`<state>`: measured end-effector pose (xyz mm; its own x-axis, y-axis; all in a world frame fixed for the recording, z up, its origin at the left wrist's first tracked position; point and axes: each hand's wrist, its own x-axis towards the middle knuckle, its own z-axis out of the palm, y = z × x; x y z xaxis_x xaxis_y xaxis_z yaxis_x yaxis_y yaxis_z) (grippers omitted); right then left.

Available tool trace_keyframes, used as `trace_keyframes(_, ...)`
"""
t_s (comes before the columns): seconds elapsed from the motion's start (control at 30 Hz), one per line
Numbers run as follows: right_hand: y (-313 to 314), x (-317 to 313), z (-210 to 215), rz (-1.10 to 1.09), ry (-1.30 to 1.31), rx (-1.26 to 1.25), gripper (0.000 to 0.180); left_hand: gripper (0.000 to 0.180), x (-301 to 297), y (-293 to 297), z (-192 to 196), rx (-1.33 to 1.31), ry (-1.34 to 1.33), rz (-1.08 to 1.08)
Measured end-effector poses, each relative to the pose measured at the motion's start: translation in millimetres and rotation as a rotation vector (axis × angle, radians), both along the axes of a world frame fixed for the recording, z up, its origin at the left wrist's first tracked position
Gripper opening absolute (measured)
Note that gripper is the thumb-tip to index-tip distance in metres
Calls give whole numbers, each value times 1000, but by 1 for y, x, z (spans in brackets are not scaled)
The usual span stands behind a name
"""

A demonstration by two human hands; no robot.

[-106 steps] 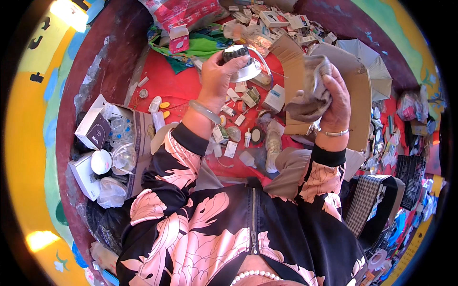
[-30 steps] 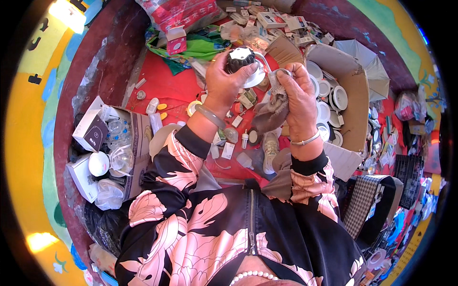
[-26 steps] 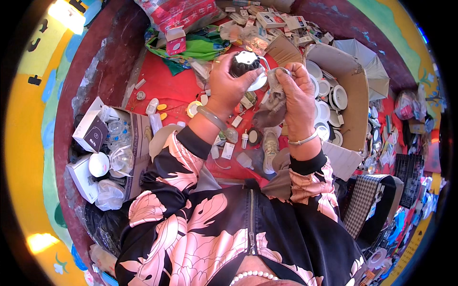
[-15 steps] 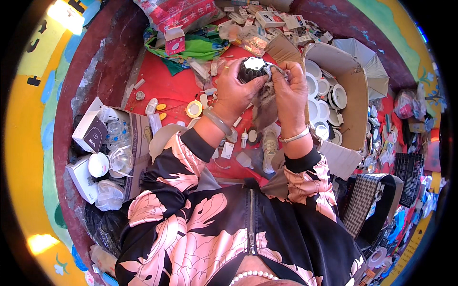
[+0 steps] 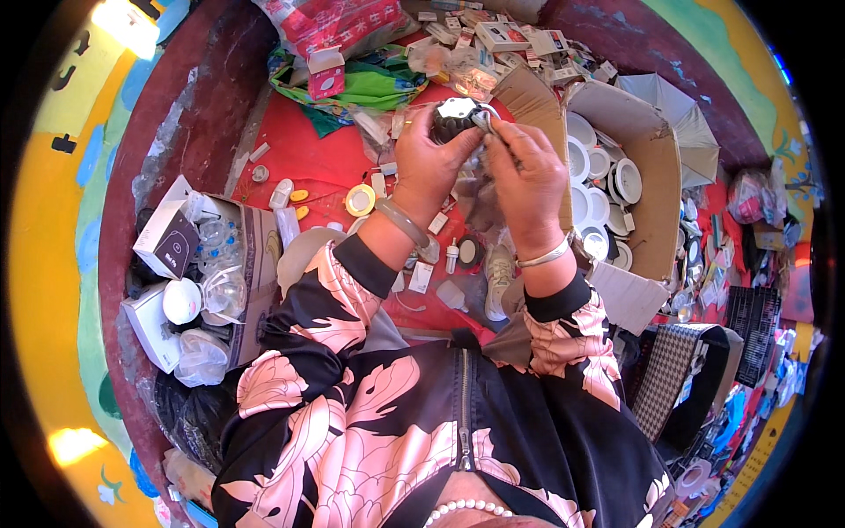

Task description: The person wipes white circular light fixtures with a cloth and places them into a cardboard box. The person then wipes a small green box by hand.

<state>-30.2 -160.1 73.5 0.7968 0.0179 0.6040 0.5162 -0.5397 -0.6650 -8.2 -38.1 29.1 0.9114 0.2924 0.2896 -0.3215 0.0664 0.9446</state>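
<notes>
Nearest the camera, a black jacket with pink flower print is seen, its two sleeves rising toward the middle of the view. The left hand, with a pale bangle at its wrist, is wrapped around a small round black lamp fitting with a white face; its fingers are clamped on the fitting's dark body from below and from the left, and the white face is turned up toward the camera. The right hand, with a silver bangle at its wrist, is brought in from the right, its fingertips pinched together on a small part at the fitting's right edge; what is pinched cannot be made out. The fitting thus lies just up and to the left of the right fingertips, touching them, and is carried by the left hand. A crumpled grey cloth hangs between the two palms. Beneath the hands a red cloth surface is strewn with small parts, and to the right an open brown cardboard box holding round white fittings is seen.
</notes>
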Motion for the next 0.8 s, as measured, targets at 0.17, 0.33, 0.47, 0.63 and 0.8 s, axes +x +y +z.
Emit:
trace_keyframes(0.17, -17, 4, 3, -69, 131, 214, 12, 38, 3, 0, 1, -147, 12, -61)
trace_keyframes(0.33, -12, 0, 3, -102, 27, 6, 11, 44, 6, 3, 0, -219, 43, -106)
trace_keyframes(0.47, -3, -1, -3, -171, -70, -193, 11, 42, 1, -2, 2, -148, 17, -88)
trace_keyframes(0.63, 1, -8, 0, -136, -10, -337, 7, 46, -2, -1, 2, -82, -46, -59)
trace_keyframes(0.8, -7, -4, 0, 89, 105, -124, 15, 48, 0, 1, 3, -241, -84, -58)
